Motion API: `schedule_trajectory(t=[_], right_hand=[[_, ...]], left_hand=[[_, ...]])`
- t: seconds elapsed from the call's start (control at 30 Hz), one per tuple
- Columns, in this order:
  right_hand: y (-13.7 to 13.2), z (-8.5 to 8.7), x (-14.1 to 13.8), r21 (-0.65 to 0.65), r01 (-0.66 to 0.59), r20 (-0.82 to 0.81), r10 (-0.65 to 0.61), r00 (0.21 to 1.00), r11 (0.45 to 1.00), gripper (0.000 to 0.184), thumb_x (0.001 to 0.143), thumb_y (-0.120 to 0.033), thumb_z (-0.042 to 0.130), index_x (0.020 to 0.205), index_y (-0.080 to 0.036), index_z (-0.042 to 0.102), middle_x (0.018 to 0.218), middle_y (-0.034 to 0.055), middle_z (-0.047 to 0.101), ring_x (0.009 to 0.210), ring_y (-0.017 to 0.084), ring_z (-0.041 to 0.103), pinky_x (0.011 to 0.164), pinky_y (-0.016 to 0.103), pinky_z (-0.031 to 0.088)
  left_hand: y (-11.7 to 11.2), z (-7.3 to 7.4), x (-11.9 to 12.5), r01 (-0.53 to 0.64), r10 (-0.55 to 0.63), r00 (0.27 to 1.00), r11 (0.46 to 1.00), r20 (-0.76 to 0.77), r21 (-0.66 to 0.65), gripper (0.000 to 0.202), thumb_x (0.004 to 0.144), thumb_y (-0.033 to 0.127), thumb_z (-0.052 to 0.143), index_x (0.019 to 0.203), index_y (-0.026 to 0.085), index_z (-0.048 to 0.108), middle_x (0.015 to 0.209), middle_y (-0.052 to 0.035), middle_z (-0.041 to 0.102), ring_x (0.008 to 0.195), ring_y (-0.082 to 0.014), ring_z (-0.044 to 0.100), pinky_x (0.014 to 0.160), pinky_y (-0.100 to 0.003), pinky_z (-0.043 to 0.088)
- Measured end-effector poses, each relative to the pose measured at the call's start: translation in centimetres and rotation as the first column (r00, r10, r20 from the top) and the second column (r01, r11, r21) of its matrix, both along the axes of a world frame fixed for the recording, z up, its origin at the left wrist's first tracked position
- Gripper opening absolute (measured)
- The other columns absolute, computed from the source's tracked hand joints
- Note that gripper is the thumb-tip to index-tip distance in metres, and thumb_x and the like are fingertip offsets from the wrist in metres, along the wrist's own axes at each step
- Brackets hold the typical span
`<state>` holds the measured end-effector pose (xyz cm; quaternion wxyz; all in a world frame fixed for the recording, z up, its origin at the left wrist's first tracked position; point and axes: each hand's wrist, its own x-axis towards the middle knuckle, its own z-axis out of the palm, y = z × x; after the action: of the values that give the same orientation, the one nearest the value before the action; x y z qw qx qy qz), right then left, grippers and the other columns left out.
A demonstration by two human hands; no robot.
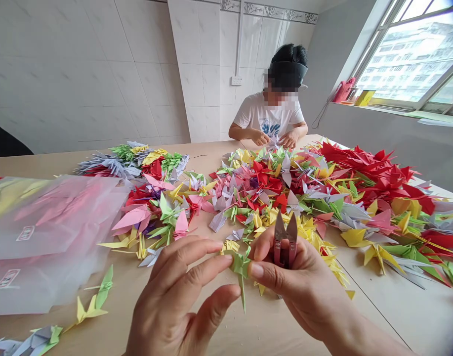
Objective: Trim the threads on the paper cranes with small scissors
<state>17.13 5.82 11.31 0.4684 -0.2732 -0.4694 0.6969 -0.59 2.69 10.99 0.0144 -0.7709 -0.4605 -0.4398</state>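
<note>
A light green folded paper crane (241,264) is pinched between the thumb and index finger of my right hand (298,277). Tucked in that same hand is a pair of thread snips (285,240), blades pointing up and apart. My left hand (191,291) is open, its thumb away from the fingers, and its fingertips reach the crane's left side. Just behind the crane lies a small yellow folded piece (230,246). At the lower left, a string of paper cranes (87,311) in yellow, green and grey rests on the table (263,326).
A large heap of coloured paper cranes (248,185) spreads across the table, with a red pile (374,173) at right. Bundled cranes (132,160) lie at the back left. Frosted plastic bags (81,237) cover the left side. Opposite sits a person (270,116) handling folded paper.
</note>
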Motion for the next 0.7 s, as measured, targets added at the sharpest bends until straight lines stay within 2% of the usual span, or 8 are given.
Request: schedule_trajectory(t=[0.2, 0.3, 0.43, 0.53, 0.7], right_hand=[[-0.7, 0.0, -0.3, 0.041, 0.080, 0.037, -0.081, 0.996, 0.996, 0.015, 0.076, -0.023, 0.071, 0.070, -0.021, 0.057, 0.065, -0.0048, 0.050, 0.060, 0.008, 0.039, 0.055, 0.019, 0.033], [-0.8, 0.1, -0.5, 0.064, 0.109, 0.084, -0.114, 0.990, 0.992, 0.014, 0.075, -0.025, 0.071, 0.073, -0.021, 0.057, 0.065, -0.0042, 0.051, 0.059, 0.009, 0.040, 0.054, 0.020, 0.034], [-0.9, 0.1, -0.9, 0.090, 0.134, 0.137, -0.146, 0.980, 0.987, 0.016, 0.075, -0.024, 0.070, 0.069, -0.019, 0.056, 0.060, -0.0052, 0.047, 0.054, 0.008, 0.037, 0.049, 0.020, 0.032], [-0.9, 0.2, -1.2, 0.090, 0.155, 0.128, -0.166, 0.978, 0.984, 0.017, 0.074, -0.022, 0.070, 0.067, -0.019, 0.056, 0.059, -0.0049, 0.048, 0.054, 0.008, 0.038, 0.049, 0.019, 0.032], [-1.1, 0.0, -1.4, 0.096, 0.183, 0.104, -0.193, 0.976, 0.978, 0.017, 0.072, -0.020, 0.071, 0.064, -0.019, 0.056, 0.060, -0.0030, 0.051, 0.056, 0.009, 0.042, 0.051, 0.021, 0.036]], left_hand=[[-0.2, 0.1, 0.5, 0.005, -0.001, 0.996, 0.999, -0.093, 0.044, 0.038, 0.079, 0.048, 0.056, 0.106, 0.021, 0.060, 0.097, -0.0073, 0.067, 0.094, -0.0228, 0.062, 0.083, -0.034, 0.051], [-0.3, -0.3, 0.6, -0.057, 0.065, 0.995, 0.993, -0.077, 0.100, 0.041, 0.078, 0.046, 0.058, 0.110, 0.020, 0.056, 0.100, -0.0083, 0.063, 0.096, -0.0224, 0.060, 0.085, -0.035, 0.050], [-0.4, -0.5, 0.4, -0.090, 0.128, 0.977, 0.973, -0.168, 0.214, 0.035, 0.077, 0.040, 0.062, 0.106, 0.021, 0.058, 0.103, -0.0074, 0.056, 0.099, -0.0214, 0.055, 0.089, -0.034, 0.046], [-0.6, -0.3, 0.4, -0.119, 0.149, 0.976, 0.975, -0.157, 0.188, 0.031, 0.077, 0.036, 0.064, 0.104, 0.023, 0.060, 0.104, -0.0062, 0.056, 0.101, -0.0211, 0.053, 0.091, -0.033, 0.043], [-0.9, 0.0, 1.0, -0.193, 0.196, 0.980, 0.977, -0.026, 0.094, 0.030, 0.073, 0.027, 0.069, 0.102, 0.028, 0.063, 0.111, -0.0042, 0.058, 0.110, -0.0248, 0.048, 0.097, -0.038, 0.038]])
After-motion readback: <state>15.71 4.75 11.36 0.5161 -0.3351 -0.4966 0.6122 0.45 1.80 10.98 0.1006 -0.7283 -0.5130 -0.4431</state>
